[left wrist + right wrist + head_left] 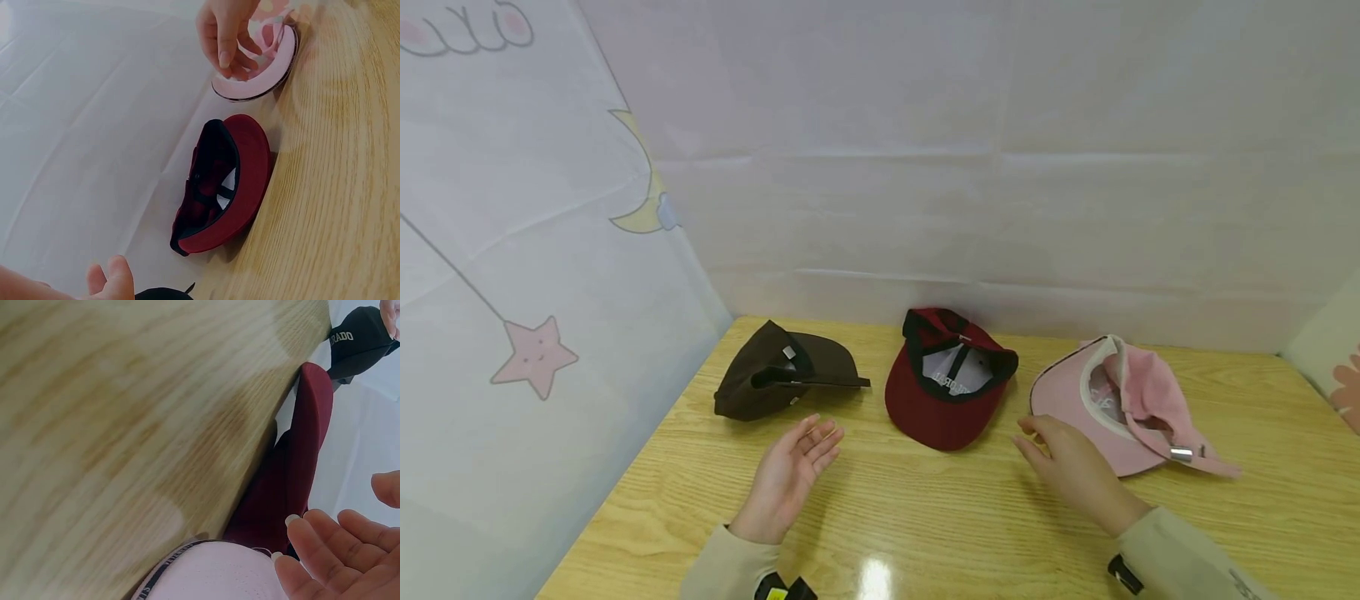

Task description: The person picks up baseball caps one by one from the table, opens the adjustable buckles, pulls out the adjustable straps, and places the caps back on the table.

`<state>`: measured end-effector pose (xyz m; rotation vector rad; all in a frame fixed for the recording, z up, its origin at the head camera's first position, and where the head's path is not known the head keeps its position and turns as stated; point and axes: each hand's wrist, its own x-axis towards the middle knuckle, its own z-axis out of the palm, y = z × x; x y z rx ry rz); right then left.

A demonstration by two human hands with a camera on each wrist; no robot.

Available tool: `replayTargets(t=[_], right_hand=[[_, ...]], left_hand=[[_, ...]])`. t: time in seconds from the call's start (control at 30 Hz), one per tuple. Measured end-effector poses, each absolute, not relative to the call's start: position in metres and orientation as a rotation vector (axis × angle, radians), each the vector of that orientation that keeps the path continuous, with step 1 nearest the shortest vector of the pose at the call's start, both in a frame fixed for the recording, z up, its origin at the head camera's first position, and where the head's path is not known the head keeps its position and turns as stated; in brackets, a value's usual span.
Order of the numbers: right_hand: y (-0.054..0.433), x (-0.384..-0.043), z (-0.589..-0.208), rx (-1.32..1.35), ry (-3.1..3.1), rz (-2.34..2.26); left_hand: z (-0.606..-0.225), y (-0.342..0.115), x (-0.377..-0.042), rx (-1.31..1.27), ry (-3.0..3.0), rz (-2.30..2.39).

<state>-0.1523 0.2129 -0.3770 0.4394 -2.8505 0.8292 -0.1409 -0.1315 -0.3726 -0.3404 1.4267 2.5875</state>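
Observation:
Three baseball caps lie in a row on the wooden table. At the left a dark brown cap (760,375) rests on its side, its brim pointing right. In the middle a dark red cap (936,417) lies upside down, its inside showing. The pink cap (1082,392) at the right is also turned over, with a metal buckle on its strap. My left hand (790,475), palm turned up and holding nothing, is just in front of the brown cap. Loosely bent and empty, my right hand (1071,467) hovers by the pink cap's brim; whether it touches is unclear.
The wooden table (910,533) meets a pale cloth backdrop (962,208) right behind the caps. Another printed sheet with a pink star (535,357) hangs along the left edge. Wrist straps with devices sit on both sleeves.

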Motion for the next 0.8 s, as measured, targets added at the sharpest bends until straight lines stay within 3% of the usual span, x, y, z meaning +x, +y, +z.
replayTargets(t=[0.8], right_hand=[[0.198,-0.165,-0.389,0.464,-2.886,0.946]], left_hand=[[-0.373,-0.131,-0.141,-0.326,1.409,2.588]])
